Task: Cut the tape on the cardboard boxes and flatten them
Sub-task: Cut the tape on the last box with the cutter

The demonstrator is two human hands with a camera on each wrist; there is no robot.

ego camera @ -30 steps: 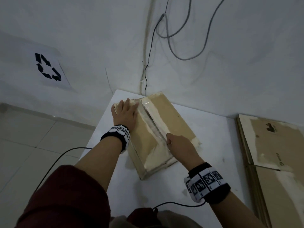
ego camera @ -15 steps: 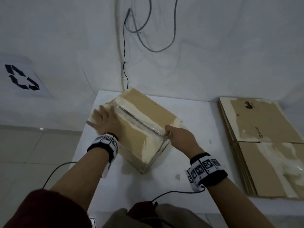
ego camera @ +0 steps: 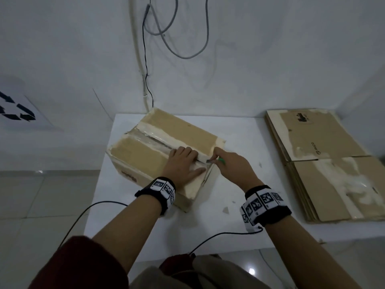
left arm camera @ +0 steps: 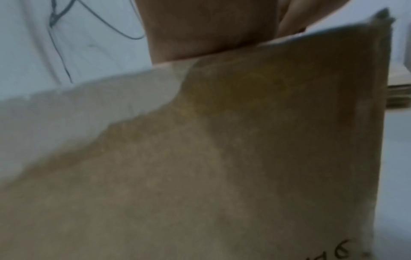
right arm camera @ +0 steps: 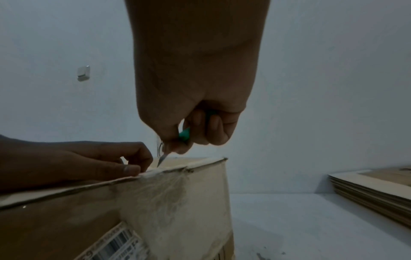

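Brown cardboard box, clear tape along seam, whitish torn patches

Flattened cardboard at right bears the printed word "PICO". Wall sheet shows a black recycling symbol. Box label barcode illegible.

Both forearms reached forward, each wrist wrapped in a black band with printed square markers, dark red sleeves pushed up above them. The left hand lay palm down with its fingers stretched forward and the thumb spread toward the right hand; from the right wrist view its fingertips looked slightly bent. The right hand was closed in a fist around a green-handled knife, thumb and fingers pinching it near the blade, the tip pointing down just beside the left fingertips.
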